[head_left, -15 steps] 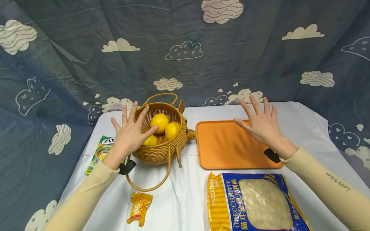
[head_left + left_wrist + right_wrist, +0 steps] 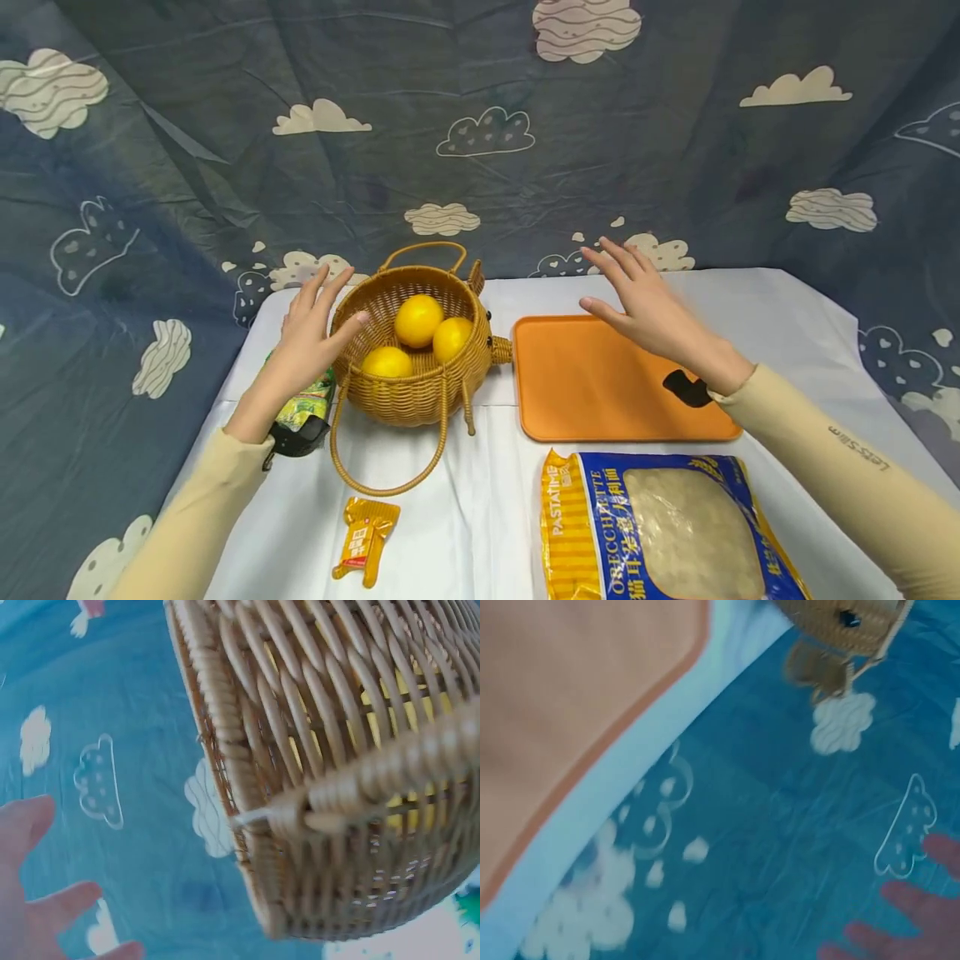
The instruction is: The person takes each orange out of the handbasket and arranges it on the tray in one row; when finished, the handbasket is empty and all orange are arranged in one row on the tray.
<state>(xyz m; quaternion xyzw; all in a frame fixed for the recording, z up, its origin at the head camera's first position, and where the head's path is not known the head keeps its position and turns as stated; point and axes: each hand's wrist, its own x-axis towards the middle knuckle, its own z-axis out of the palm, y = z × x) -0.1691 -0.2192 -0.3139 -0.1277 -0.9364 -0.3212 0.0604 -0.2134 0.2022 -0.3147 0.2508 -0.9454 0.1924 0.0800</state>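
Draped behind with a cloud-printed backdrop point(image 2: 480, 125) and covered in white, the table point(image 2: 750, 292). Nearest on the right, lying flat, a big blue-and-yellow pasta bag point(image 2: 660, 533). Just beyond it, bare, an orange tray point(image 2: 592, 383). Left of the tray, almost touching it, a wicker basket point(image 2: 420, 392) with one handle dropped toward the near edge. Seems an opening stage, with nothing lifted and nothing gripped. Left hand point(image 2: 311, 329) wide open beside the basket's left rim, fingers straight and spread, thumb right at the weave; cannot tell whether touching. From the left wrist, only the basket wall point(image 2: 337, 787) close up and loose fingertips point(image 2: 30, 825) clear of it. Right hand point(image 2: 645, 308) equally open, palm down, hovering over the tray's far edge and holding nothing. Inside the basket, three yellow fruits point(image 2: 418, 319). Half hidden beneath the left wrist, a green packet point(image 2: 303, 408). Near the front edge, a small gold sachet point(image 2: 365, 537). For taking hold of the basket: would need closing in on the rim from the left, curling the fingers over the weave, and keeping it level so as not to tip the fruit.
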